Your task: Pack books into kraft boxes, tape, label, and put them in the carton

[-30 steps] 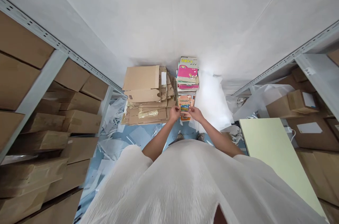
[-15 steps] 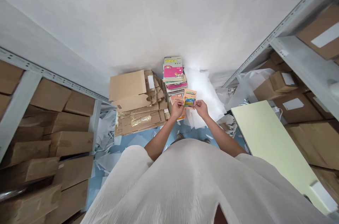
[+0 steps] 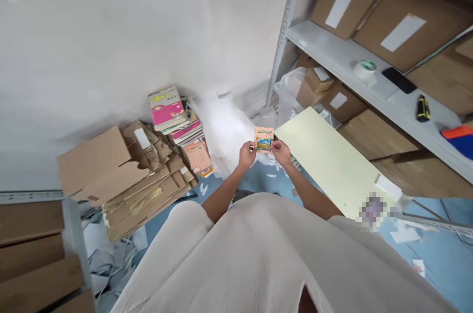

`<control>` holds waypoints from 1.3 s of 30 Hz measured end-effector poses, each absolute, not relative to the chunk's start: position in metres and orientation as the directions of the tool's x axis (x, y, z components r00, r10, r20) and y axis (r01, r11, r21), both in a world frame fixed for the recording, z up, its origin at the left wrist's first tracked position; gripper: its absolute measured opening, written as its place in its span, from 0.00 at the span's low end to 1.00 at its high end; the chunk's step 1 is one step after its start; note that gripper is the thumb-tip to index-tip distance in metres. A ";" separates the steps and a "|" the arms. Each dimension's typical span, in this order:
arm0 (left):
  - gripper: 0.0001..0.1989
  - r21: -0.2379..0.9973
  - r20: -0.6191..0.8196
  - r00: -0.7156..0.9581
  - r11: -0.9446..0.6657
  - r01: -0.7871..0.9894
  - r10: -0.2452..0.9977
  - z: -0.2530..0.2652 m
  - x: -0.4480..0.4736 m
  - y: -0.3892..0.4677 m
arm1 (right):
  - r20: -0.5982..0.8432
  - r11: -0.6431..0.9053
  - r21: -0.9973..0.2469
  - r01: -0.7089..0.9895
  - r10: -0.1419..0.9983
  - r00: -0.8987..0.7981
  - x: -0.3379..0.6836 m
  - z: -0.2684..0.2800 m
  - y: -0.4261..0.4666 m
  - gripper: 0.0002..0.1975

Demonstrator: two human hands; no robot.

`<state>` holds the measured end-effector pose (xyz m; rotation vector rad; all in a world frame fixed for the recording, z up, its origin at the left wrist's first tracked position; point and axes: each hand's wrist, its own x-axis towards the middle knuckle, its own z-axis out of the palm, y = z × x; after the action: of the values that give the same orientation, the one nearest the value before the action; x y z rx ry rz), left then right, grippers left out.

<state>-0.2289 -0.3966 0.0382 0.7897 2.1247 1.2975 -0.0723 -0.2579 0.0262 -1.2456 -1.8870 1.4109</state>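
Between my two hands is a small orange book (image 3: 263,139) with a coloured picture on its cover, held upright in front of me. My left hand (image 3: 247,154) pinches its left edge. The lower right edge is pinched by my right hand (image 3: 281,152). To the left, several books stand in a pile (image 3: 168,108) against the wall, a grey and pink one on top. An orange book (image 3: 198,156) lies at the near end of that pile. White foam sheeting (image 3: 225,130) lies just behind my hands.
Flattened cardboard (image 3: 99,162) is stacked at the left. A pale yellow tabletop (image 3: 325,155) stands close on my right. Metal shelving (image 3: 332,61) there carries boxes, a tape roll (image 3: 365,70), a phone (image 3: 399,80) and a yellow-black cutter (image 3: 422,108). Paper scraps litter the blue floor (image 3: 254,180).
My view and body have turned to the right, away from the book pile and towards the pale tabletop. The small orange book stays in both hands.
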 end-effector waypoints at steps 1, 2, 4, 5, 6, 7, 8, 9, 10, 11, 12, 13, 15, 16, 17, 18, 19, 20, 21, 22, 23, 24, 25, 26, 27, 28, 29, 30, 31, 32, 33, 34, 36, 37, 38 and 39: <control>0.08 0.904 -0.135 -0.675 0.369 0.215 0.726 0.036 -0.213 -0.383 | -0.156 0.039 -0.921 0.388 0.875 -0.459 -0.054 0.026 -0.248 0.17; 0.09 0.903 -0.141 -0.657 0.369 0.221 0.740 0.035 -0.198 -0.370 | -0.168 0.020 -0.920 0.390 0.881 -0.443 -0.036 0.026 -0.239 0.16; 0.09 0.897 -0.159 -0.623 0.375 0.232 0.766 0.031 -0.168 -0.345 | -0.181 -0.006 -0.919 0.393 0.894 -0.410 -0.001 0.026 -0.223 0.15; 0.09 0.893 -0.168 -0.605 0.380 0.240 0.778 0.029 -0.154 -0.333 | -0.179 -0.011 -0.917 0.398 0.904 -0.389 0.016 0.026 -0.215 0.14; 0.10 0.888 -0.177 -0.587 0.385 0.250 0.790 0.027 -0.141 -0.322 | -0.175 -0.012 -0.914 0.406 0.914 -0.366 0.032 0.026 -0.209 0.13; 0.10 0.883 -0.185 -0.565 0.388 0.264 0.804 0.026 -0.128 -0.311 | -0.171 -0.014 -0.909 0.416 0.924 -0.343 0.048 0.026 -0.203 0.12; 0.10 0.877 -0.192 -0.543 0.391 0.278 0.817 0.025 -0.116 -0.301 | -0.171 -0.019 -0.904 0.427 0.932 -0.320 0.063 0.026 -0.198 0.12; 0.10 0.872 -0.200 -0.520 0.393 0.293 0.831 0.024 -0.104 -0.292 | -0.174 -0.029 -0.899 0.437 0.939 -0.296 0.078 0.027 -0.193 0.11; 0.11 0.869 -0.208 -0.491 0.390 0.305 0.846 0.024 -0.094 -0.283 | -0.181 -0.043 -0.894 0.446 0.945 -0.271 0.091 0.027 -0.190 0.10; 0.11 0.867 -0.219 -0.457 0.387 0.315 0.862 0.023 -0.084 -0.274 | -0.189 -0.060 -0.890 0.453 0.951 -0.246 0.104 0.026 -0.186 0.09; 0.12 0.864 -0.234 -0.418 0.385 0.325 0.878 0.023 -0.075 -0.266 | -0.199 -0.080 -0.886 0.457 0.955 -0.218 0.116 0.026 -0.183 0.08; 0.13 0.860 -0.252 -0.375 0.384 0.336 0.892 0.022 -0.066 -0.258 | -0.209 -0.102 -0.883 0.458 0.959 -0.189 0.126 0.025 -0.181 0.08; 0.15 0.847 -0.297 -0.289 0.391 0.361 0.910 0.021 -0.051 -0.242 | -0.233 -0.150 -0.879 0.453 0.963 -0.133 0.145 0.021 -0.176 0.06; 0.16 0.838 -0.322 -0.252 0.399 0.373 0.913 0.020 -0.044 -0.235 | -0.246 -0.174 -0.875 0.451 0.964 -0.105 0.154 0.019 -0.174 0.06; 0.17 0.829 -0.345 -0.218 0.405 0.386 0.913 0.019 -0.037 -0.228 | -0.258 -0.198 -0.870 0.451 0.963 -0.075 0.162 0.016 -0.172 0.05; 0.17 0.822 -0.364 -0.184 0.408 0.397 0.913 0.018 -0.031 -0.220 | -0.269 -0.220 -0.863 0.454 0.962 -0.044 0.169 0.013 -0.170 0.05; 0.17 0.818 -0.380 -0.149 0.407 0.407 0.913 0.017 -0.026 -0.213 | -0.277 -0.241 -0.854 0.460 0.961 -0.012 0.176 0.010 -0.168 0.05; 0.17 0.815 -0.394 -0.113 0.404 0.415 0.912 0.016 -0.021 -0.206 | -0.285 -0.261 -0.844 0.468 0.958 0.020 0.182 0.006 -0.166 0.05; 0.18 0.815 -0.405 -0.078 0.399 0.421 0.911 0.014 -0.017 -0.198 | -0.292 -0.279 -0.834 0.476 0.955 0.049 0.187 0.003 -0.164 0.05; 0.18 0.816 -0.415 -0.044 0.393 0.425 0.909 0.013 -0.014 -0.190 | -0.298 -0.297 -0.823 0.485 0.951 0.076 0.192 0.000 -0.162 0.05; 0.18 0.817 -0.424 -0.012 0.388 0.427 0.905 0.011 -0.012 -0.182 | -0.305 -0.314 -0.812 0.492 0.947 0.102 0.196 -0.003 -0.160 0.05; 0.18 0.817 -0.434 0.017 0.386 0.428 0.901 0.009 -0.011 -0.174 | -0.312 -0.332 -0.802 0.496 0.942 0.125 0.199 -0.005 -0.157 0.05; 0.17 0.817 -0.444 0.043 0.385 0.429 0.895 0.007 -0.010 -0.166 | -0.321 -0.350 -0.793 0.498 0.936 0.146 0.201 -0.008 -0.154 0.06; 0.17 0.818 -0.454 0.064 0.386 0.427 0.889 0.005 -0.009 -0.157 | -0.331 -0.370 -0.785 0.498 0.929 0.167 0.202 -0.011 -0.151 0.06; 0.16 0.818 -0.464 0.081 0.392 0.422 0.882 0.002 -0.009 -0.148 | -0.340 -0.388 -0.776 0.498 0.921 0.188 0.202 -0.013 -0.147 0.06; 0.15 0.817 -0.477 0.094 0.402 0.412 0.874 -0.001 -0.009 -0.139 | -0.347 -0.405 -0.767 0.498 0.914 0.209 0.202 -0.016 -0.143 0.06; 0.15 0.815 -0.494 0.102 0.419 0.401 0.863 -0.005 -0.010 -0.130 | -0.354 -0.424 -0.757 0.498 0.906 0.233 0.200 -0.020 -0.139 0.06; 0.14 0.812 -0.511 0.110 0.437 0.388 0.852 -0.008 -0.009 -0.121 | -0.361 -0.445 -0.744 0.499 0.896 0.261 0.199 -0.023 -0.134 0.06; 0.14 0.810 -0.524 0.122 0.450 0.376 0.843 -0.012 -0.009 -0.112 | -0.367 -0.466 -0.729 0.501 0.884 0.289 0.198 -0.027 -0.129 0.05; 0.14 0.811 -0.530 0.135 0.454 0.369 0.837 -0.016 -0.009 -0.104 | -0.374 -0.489 -0.714 0.501 0.871 0.319 0.196 -0.031 -0.124 0.05; 0.14 0.814 -0.528 0.151 0.448 0.369 0.836 -0.020 -0.008 -0.097 | -0.382 -0.513 -0.698 0.500 0.857 0.345 0.195 -0.034 -0.120 0.05; 0.14 0.820 -0.519 0.168 0.433 0.374 0.838 -0.024 -0.007 -0.090 | -0.392 -0.534 -0.684 0.497 0.843 0.368 0.195 -0.038 -0.115 0.05; 0.14 0.828 -0.500 0.204 0.396 0.396 0.842 -0.032 -0.005 -0.078 | -0.408 -0.569 -0.663 0.487 0.820 0.401 0.195 -0.046 -0.108 0.04; 0.14 0.824 -0.501 0.218 0.386 0.414 0.838 -0.035 -0.005 -0.074 | -0.419 -0.588 -0.654 0.477 0.806 0.418 0.196 -0.049 -0.105 0.04; 0.13 0.815 -0.508 0.227 0.380 0.437 0.831 -0.038 -0.005 -0.070 | -0.433 -0.610 -0.643 0.463 0.788 0.437 0.197 -0.053 -0.103 0.04; 0.12 0.805 -0.516 0.233 0.372 0.463 0.824 -0.041 -0.005 -0.068 | -0.450 -0.634 -0.631 0.447 0.768 0.455 0.198 -0.056 -0.102 0.03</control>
<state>-0.0050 -0.0676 -0.0406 1.2602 1.4036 0.3704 0.1984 -0.1024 -0.0560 -2.2846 -1.0196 1.0243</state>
